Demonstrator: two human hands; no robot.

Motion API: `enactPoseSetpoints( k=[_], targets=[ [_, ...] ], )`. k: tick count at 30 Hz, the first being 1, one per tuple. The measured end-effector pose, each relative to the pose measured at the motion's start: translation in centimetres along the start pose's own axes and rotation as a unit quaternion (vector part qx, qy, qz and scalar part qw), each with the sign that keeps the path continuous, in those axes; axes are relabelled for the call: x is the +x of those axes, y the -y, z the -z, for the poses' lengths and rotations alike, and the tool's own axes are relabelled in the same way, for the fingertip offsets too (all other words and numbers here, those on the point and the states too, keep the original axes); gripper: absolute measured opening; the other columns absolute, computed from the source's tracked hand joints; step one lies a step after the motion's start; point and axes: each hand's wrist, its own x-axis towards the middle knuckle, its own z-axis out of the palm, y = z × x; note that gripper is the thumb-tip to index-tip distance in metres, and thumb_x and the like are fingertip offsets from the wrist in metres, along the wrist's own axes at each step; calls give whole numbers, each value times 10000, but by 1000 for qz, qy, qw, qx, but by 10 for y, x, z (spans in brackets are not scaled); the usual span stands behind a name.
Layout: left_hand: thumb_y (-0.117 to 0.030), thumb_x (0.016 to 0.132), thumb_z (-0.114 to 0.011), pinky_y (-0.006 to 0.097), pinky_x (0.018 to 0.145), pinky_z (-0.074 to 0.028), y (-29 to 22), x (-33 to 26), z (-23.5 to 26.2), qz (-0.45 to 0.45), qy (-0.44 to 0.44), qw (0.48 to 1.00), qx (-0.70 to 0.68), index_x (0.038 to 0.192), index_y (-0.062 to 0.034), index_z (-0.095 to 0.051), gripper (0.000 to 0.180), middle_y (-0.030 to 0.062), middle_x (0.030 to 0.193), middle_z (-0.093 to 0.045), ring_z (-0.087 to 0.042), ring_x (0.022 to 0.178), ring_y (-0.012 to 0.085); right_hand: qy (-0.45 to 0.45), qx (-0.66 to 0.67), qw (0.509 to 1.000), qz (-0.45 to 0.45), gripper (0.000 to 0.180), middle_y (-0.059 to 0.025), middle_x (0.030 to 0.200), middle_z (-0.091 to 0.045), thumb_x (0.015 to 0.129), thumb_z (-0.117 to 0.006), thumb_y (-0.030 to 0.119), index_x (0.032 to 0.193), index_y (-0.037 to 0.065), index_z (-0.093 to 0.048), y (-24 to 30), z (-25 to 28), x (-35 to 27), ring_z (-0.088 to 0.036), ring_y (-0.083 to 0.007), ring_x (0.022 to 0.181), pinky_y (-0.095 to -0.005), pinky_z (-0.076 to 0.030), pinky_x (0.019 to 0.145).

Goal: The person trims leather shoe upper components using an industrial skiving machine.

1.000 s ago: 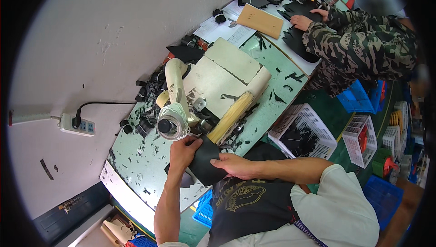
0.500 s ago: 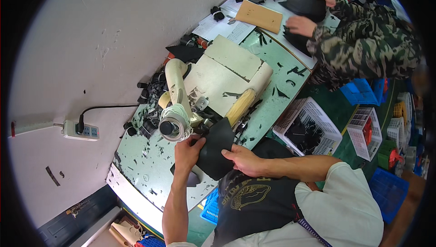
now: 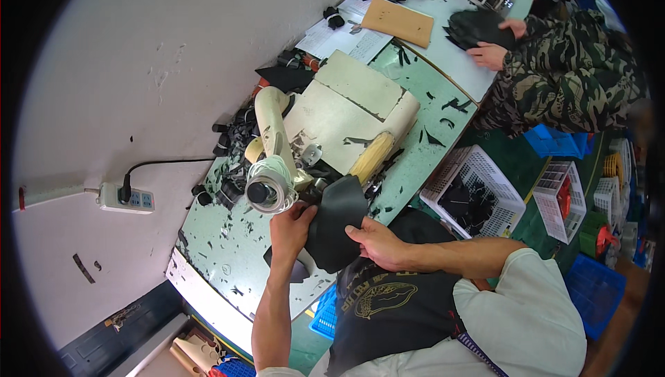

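Two white baskets (image 3: 478, 197) beside bench (image 3: 228, 252)

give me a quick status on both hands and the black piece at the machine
Left hand and right hand both gripping the black leather piece. Piece held up against the cream machine. Black scraps litter the table; nothing blocking.

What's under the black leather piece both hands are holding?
The black leather piece, held by the left hand and right hand, lies over the green table edge and the machine base. Anything beneath is covered.
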Motion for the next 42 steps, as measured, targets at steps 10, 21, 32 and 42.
enactPoseSetpoints(
  k=[10, 21, 32, 42],
  targets=[
    [-150, 806, -687, 275, 695, -479, 13, -8, -1, -14, 5, 994, -110, 978, 7, -680, 233, 111, 788, -699, -639, 725, 136, -10, -16, 1000, -4, 272, -55, 1218, -569, 998, -418, 114, 1263, 82, -472, 10, -2, -10, -588, -153, 1047, -327, -498, 858],
    [-136, 840, -676, 245, 588, -469, 9, -3, -17, -4, -55, 992, -112, 870, 43, -665, 182, 74, 690, -662, -608, 628, 114, -32, 14, 999, -4, 379, -60, 1271, -488, 966, -463, 220, 1295, 55, -373, 13, 1, -4, -551, -197, 1087, -443, -546, 826],
    [-171, 887, -612, 356, 884, -466, -14, -66, -6, -121, 243, 962, -13, 1207, -48, -578, 345, 157, 1051, -655, -621, 988, 317, 213, -594, 767, 120, 303, -144, 950, -657, 825, -710, 227, 977, -2, -581, 78, 17, -10, -634, -234, 901, -351, -506, 784],
    [-273, 834, -673, 297, 735, -474, 22, 0, 25, -36, 129, 990, 37, 925, -41, -716, 254, 82, 835, -697, -625, 779, 134, 21, -724, 652, 222, 206, -129, 877, -655, 846, -659, 238, 906, 50, -601, 97, 2, 52, -625, -342, 782, -402, -488, 668]
  ],
)
